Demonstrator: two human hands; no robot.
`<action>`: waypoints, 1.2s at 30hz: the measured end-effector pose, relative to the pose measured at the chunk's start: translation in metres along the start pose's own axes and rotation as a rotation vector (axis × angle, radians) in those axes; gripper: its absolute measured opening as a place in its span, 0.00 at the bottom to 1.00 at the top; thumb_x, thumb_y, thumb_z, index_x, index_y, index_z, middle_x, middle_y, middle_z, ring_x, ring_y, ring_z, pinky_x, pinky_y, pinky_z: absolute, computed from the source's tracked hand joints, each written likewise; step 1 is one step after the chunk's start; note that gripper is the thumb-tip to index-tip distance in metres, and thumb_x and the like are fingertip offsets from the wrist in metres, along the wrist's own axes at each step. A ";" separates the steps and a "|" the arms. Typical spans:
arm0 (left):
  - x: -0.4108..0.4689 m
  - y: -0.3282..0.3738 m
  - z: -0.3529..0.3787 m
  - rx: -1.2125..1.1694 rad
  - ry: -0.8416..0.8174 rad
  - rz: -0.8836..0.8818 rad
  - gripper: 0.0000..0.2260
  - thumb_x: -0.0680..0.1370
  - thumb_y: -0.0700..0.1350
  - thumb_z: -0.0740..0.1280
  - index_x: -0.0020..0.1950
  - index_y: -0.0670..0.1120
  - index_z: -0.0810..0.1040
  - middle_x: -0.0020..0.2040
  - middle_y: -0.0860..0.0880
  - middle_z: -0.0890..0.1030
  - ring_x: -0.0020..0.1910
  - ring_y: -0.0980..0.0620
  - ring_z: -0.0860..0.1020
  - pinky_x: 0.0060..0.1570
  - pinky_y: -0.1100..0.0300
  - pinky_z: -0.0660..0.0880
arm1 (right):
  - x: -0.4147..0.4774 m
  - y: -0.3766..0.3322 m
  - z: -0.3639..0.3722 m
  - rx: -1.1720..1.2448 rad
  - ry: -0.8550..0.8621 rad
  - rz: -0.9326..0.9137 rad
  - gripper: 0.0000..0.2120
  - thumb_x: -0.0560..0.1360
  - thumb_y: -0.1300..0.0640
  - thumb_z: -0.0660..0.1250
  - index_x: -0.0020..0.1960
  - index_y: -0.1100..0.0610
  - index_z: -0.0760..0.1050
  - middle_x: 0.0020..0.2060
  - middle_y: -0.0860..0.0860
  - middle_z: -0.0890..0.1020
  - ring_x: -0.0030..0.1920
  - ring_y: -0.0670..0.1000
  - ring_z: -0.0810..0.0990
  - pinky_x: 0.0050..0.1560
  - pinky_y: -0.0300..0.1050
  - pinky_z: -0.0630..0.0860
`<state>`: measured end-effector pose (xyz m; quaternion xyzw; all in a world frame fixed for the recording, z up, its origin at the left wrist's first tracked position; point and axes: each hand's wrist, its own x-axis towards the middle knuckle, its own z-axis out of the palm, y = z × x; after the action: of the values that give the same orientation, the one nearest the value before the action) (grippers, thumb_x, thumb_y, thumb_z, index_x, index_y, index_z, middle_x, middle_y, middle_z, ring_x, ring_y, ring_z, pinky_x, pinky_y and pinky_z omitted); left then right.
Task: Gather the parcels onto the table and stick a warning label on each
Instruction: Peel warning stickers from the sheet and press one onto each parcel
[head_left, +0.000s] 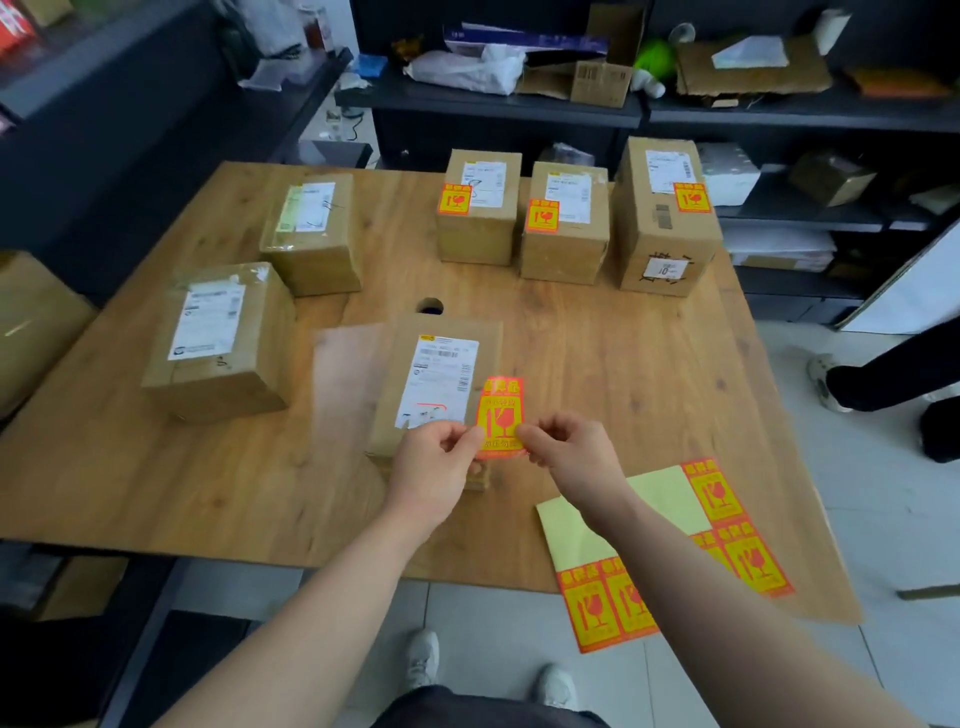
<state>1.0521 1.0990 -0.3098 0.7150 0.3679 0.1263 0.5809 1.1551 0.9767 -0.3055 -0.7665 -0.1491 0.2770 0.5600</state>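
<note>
Three parcels (563, 223) at the counter's (649, 395) far edge already carry labels. Your left hand (434, 457) and right hand (574, 452) pinch a warning label (500, 415) over the near parcel (436, 374) — it and two parcels (265, 291) on the left remain.

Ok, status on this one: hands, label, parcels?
Both hands, left and right, pinch one warning label over the near parcel. Three far parcels labelled, two left ones bare. Nothing in the way.
</note>
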 end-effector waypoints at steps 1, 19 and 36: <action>0.003 -0.003 -0.012 0.007 0.005 0.007 0.08 0.77 0.45 0.67 0.41 0.44 0.81 0.34 0.49 0.82 0.33 0.55 0.77 0.42 0.54 0.77 | 0.001 -0.003 0.010 -0.006 -0.003 -0.002 0.07 0.73 0.59 0.70 0.36 0.58 0.79 0.25 0.44 0.77 0.27 0.41 0.72 0.32 0.33 0.69; 0.064 -0.034 -0.109 0.185 -0.037 0.044 0.08 0.67 0.47 0.77 0.32 0.52 0.80 0.29 0.55 0.81 0.29 0.61 0.78 0.37 0.60 0.75 | 0.024 -0.031 0.114 -0.398 0.124 0.142 0.11 0.71 0.53 0.67 0.34 0.59 0.80 0.32 0.52 0.83 0.30 0.50 0.76 0.34 0.44 0.72; 0.069 -0.038 -0.119 0.330 -0.185 0.071 0.10 0.74 0.51 0.71 0.34 0.50 0.80 0.31 0.54 0.82 0.35 0.53 0.79 0.41 0.53 0.76 | 0.020 -0.037 0.112 -0.578 0.049 0.085 0.09 0.72 0.53 0.69 0.37 0.57 0.81 0.33 0.49 0.82 0.36 0.49 0.79 0.34 0.43 0.74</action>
<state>1.0132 1.2352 -0.3267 0.8217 0.3030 0.0183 0.4823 1.1075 1.0864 -0.3005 -0.9062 -0.1761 0.2277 0.3098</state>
